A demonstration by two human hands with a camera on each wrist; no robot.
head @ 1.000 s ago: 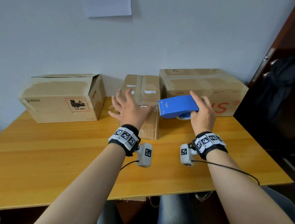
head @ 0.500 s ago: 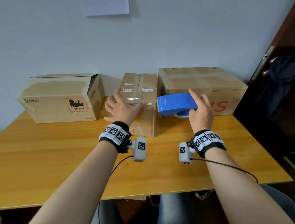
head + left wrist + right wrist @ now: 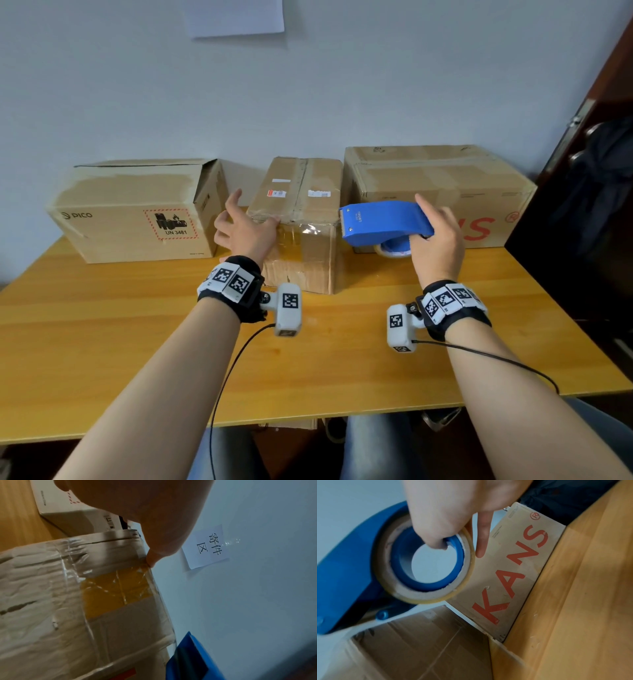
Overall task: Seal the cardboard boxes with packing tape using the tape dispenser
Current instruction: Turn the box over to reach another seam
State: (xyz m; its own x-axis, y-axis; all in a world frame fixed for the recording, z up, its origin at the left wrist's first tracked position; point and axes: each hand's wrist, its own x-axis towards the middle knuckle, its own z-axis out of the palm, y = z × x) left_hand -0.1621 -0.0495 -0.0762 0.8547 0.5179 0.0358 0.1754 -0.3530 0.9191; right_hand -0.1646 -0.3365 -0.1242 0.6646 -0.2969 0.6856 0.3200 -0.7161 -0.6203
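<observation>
Three cardboard boxes stand along the wall on the wooden table (image 3: 102, 342). The small middle box (image 3: 301, 219) carries clear tape across its near top edge and down its front (image 3: 109, 588). My left hand (image 3: 245, 229) is at that box's left front corner, fingers spread, thumb (image 3: 152, 558) touching the taped top edge. My right hand (image 3: 436, 240) grips the blue tape dispenser (image 3: 383, 221) just right of the box, its toothed end at the box's right top corner. In the right wrist view my thumb hooks into the core of the tape roll (image 3: 428, 563).
A PICO box (image 3: 137, 212) with a raised flap stands at the left. A large box with red KANS lettering (image 3: 438, 192) stands at the right. A paper sign (image 3: 236, 15) hangs on the wall. A dark door (image 3: 589, 171) borders the table's right side.
My left hand slid left off the middle box's top to its left front corner. The dispenser moved slightly right, away from the box, and taped front now shows.
</observation>
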